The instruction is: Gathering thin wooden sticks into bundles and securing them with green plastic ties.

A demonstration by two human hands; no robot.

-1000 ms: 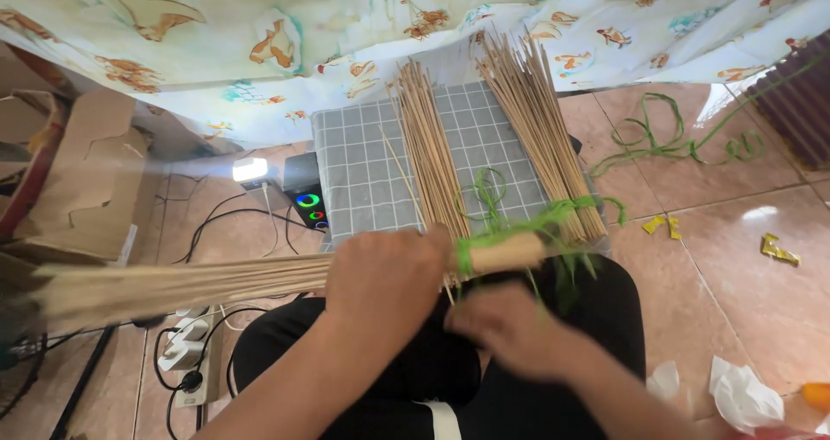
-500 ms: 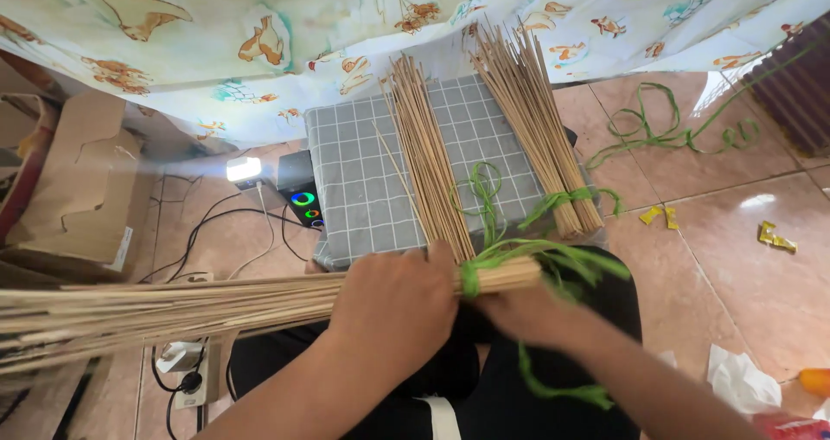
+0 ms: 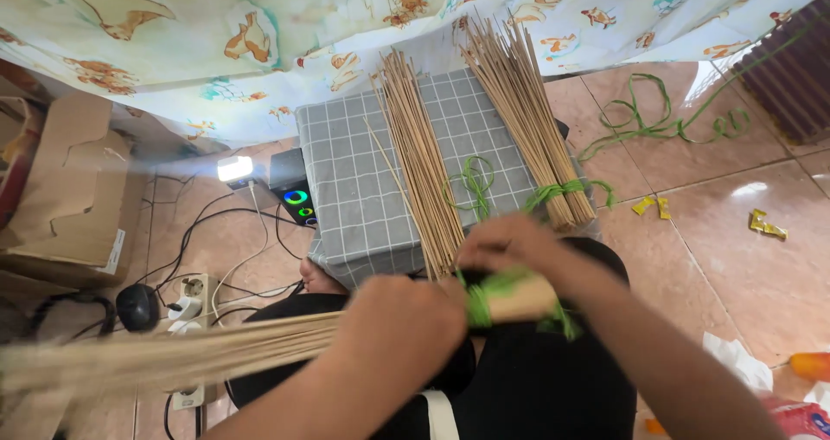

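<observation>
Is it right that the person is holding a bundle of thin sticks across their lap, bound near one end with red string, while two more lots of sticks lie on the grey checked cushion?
Not quite: the string binding the bundle of thin sticks is green, not red, as the head view shows. The rest holds: the left hand and right hand hold it across the lap, and two more lots of sticks lie on the grey checked cushion.

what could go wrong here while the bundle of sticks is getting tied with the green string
The green string sits close to the bundle of sticks end, so it may slip off. The left hand grips one spot only; the long splayed end could sag or scatter. It may also sweep the power strip beneath.
</observation>
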